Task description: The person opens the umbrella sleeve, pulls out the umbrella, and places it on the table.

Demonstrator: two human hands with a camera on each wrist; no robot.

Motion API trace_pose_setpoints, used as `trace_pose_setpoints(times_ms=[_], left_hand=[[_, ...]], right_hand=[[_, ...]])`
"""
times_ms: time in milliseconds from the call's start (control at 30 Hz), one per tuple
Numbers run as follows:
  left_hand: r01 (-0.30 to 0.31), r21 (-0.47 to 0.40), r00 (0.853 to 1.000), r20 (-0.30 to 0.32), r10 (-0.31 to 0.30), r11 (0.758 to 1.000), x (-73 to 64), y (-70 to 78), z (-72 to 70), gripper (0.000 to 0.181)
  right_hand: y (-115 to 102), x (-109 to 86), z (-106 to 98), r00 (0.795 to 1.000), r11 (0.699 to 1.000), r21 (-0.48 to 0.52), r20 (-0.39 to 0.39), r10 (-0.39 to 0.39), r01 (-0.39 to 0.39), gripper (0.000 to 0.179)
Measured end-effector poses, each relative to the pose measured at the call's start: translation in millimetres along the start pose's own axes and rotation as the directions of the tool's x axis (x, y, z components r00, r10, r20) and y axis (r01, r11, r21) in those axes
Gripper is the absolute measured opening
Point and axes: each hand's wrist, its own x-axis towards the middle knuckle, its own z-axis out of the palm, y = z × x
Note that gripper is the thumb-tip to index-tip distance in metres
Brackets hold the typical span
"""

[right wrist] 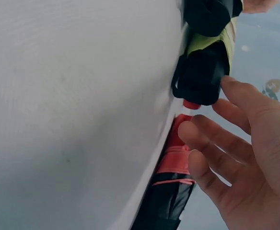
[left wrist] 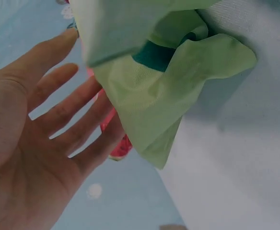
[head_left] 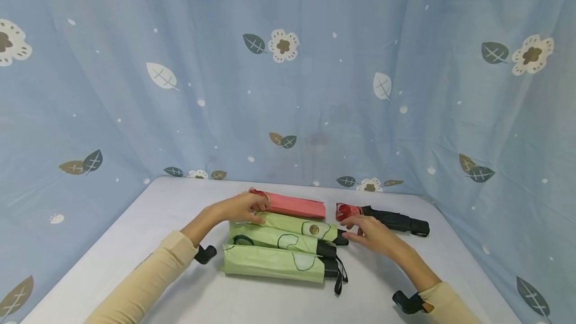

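Three folded green umbrellas lie side by side: a near one (head_left: 274, 264), a middle one (head_left: 265, 237) and a far one (head_left: 288, 223). My left hand (head_left: 243, 207) is at the left end of the far umbrella, thumb and fingers spread apart. In the left wrist view its fingertips are right at the loose green fabric (left wrist: 145, 105). At the other end, my right hand (head_left: 371, 234) has its thumb and index finger by the far umbrella's black handle (right wrist: 202, 72). The other right fingers are loosely bent and hold nothing.
Behind the green row lies a folded pink-red umbrella (head_left: 297, 206). A black umbrella with a red end (head_left: 393, 220) lies at the back right. The near umbrella's black wrist strap (head_left: 340, 276) trails onto the white table (head_left: 360, 294). Blue patterned curtain (head_left: 324, 114) surrounds the table.
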Motion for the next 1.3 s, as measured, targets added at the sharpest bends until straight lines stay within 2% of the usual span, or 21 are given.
trace_pose_setpoints(times_ms=[333,667,833,1100,1300], left_hand=[[0.031,0.101,0.998,0.042,-0.036,0.994,8.8,1.9,1.6,0.037],[0.057,0.138,0.994,0.087,-0.07,0.989,19.8,-4.3,6.7,0.036],[0.078,0.156,0.99,0.106,-0.096,0.985,24.5,-1.4,6.8,0.037],[0.169,0.132,0.97,0.154,-0.189,0.977,27.4,5.1,8.1,0.039],[0.198,0.173,0.956,0.185,-0.229,0.965,30.1,8.8,9.6,0.042]], right_hand=[[-0.3,5.4,5.7,0.999,1.0,0.025,0.042,-0.019,0.018,0.042],[-2.7,11.0,9.3,0.994,1.0,0.015,0.108,0.004,-0.005,0.043],[-1.3,11.7,12.0,0.991,1.0,0.027,0.131,-0.003,0.0,0.043],[-1.1,12.9,13.5,0.992,0.999,0.023,0.126,-0.025,0.023,0.03],[-3.8,12.4,13.4,0.992,1.0,0.008,0.123,-0.019,0.018,0.029]])
